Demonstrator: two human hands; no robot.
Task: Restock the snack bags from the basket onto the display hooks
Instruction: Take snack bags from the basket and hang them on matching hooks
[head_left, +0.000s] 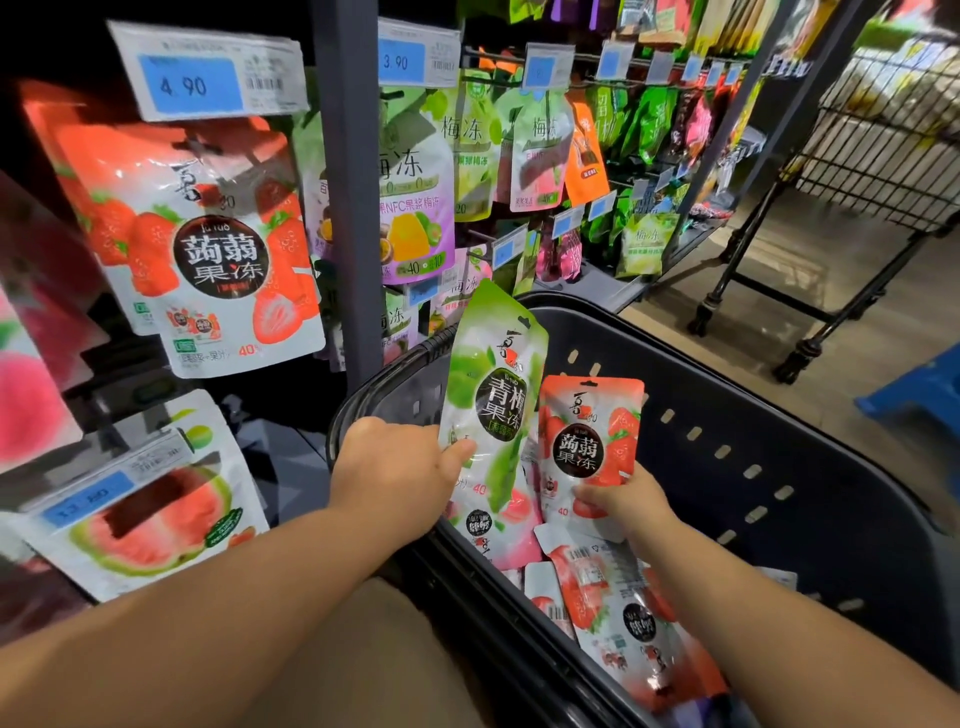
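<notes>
Basket (753, 405), dark plastic: loose snack bags (623, 613) lie flat at its near end.
Left hand (400, 467): pinches the green plum bag (491, 395), upright over the basket.
Right hand (623, 501): grips the strawberry bag (592, 441) by its lower edge, just beside.
Handling: hang one at a time, top slot leading, and match strawberry to the hung strawberry bags (208, 244).
Obscured: the hooks, behind the price tag (202, 73), and the basket's lower layers.

Glossy, smooth plastic film on green bag (491, 395) and red bag (592, 436), with glare streaks across both. Dark moulded plastic, matt, on basket (779, 415). Printed paper behind a clear shiny sleeve on price tag (202, 73). Grey painted metal, matt, on shelf post (345, 182). Black metal wire on cart (883, 130). Wood-look floor (810, 260), low sheen.
</notes>
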